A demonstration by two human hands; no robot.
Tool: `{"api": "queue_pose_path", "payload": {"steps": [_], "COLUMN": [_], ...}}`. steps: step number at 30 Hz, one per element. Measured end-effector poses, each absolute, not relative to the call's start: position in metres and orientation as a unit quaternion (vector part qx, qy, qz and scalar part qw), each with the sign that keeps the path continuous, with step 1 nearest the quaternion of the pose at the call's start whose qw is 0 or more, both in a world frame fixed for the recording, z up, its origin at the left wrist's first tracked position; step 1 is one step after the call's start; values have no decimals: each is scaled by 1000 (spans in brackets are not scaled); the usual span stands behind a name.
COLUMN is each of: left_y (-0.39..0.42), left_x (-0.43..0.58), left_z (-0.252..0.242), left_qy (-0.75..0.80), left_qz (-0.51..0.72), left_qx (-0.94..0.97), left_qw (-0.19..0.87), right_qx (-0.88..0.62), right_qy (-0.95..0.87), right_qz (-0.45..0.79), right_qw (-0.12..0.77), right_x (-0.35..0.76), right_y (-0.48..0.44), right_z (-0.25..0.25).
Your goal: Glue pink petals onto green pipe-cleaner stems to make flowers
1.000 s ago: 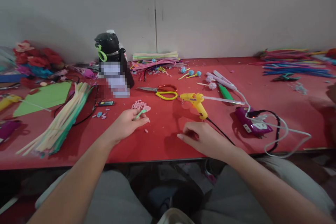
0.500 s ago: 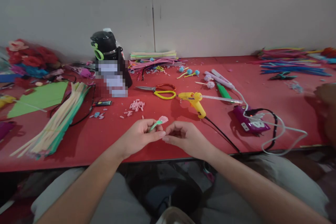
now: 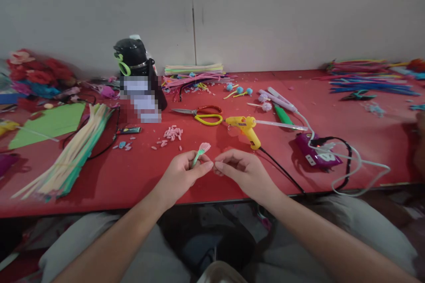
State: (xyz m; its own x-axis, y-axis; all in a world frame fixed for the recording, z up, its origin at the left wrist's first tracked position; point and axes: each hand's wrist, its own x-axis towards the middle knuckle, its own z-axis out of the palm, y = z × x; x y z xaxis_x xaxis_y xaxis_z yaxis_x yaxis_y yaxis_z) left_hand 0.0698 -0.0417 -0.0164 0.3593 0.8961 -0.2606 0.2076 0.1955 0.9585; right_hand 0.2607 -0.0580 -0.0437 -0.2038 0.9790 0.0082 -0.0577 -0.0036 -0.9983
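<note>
Small piece with green stem and pink tufted head [image 3: 203,150]: pinched between thumb and fingers of the left hand [image 3: 186,170], above the red counter [image 3: 133,181] near its front edge. Long axis slanting away from the body and slightly rightward, pink end farthest. Relative to the right hand [image 3: 241,170]: to the left and slightly beyond the fingertips, near but apart; left hand the nearer, in contact. Right hand: narrow, thumb close to fingertips, just beside the left thumb tip; any small item between, not possible to make out. Beyond: loose pink pellets [image 3: 173,132]; yellow glue gun [image 3: 245,127], farther right. Hidden: lower stem end, behind left thumb; right palm. Cut off and blurred: brownish shape [image 3: 420,141] at right edge.
</note>
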Motion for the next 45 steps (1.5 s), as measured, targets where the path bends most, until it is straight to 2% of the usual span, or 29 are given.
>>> {"api": "queue_pose_path", "payload": {"steps": [8, 20, 30, 41, 45], "left_y": [-44, -47, -49, -53, -52], "left_x": [73, 72, 75, 76, 75], "left_z": [-17, -19, -15, -12, -10], "left_qy": [482, 446, 461, 406, 418], "left_qz": [272, 257, 278, 290, 277], "left_qx": [576, 577, 571, 582, 576], "left_qw": [602, 634, 619, 642, 646], "right_qx": [-452, -440, -428, -355, -386], "right_qy": [-565, -532, -574, -483, -483], "right_qz": [492, 564, 563, 682, 664], "right_qw": [485, 453, 412, 420, 421], "right_x": [260, 266, 269, 263, 265], "right_y": [-58, -55, -55, -60, -58], "right_z": [-42, -42, -36, -45, -44]}}
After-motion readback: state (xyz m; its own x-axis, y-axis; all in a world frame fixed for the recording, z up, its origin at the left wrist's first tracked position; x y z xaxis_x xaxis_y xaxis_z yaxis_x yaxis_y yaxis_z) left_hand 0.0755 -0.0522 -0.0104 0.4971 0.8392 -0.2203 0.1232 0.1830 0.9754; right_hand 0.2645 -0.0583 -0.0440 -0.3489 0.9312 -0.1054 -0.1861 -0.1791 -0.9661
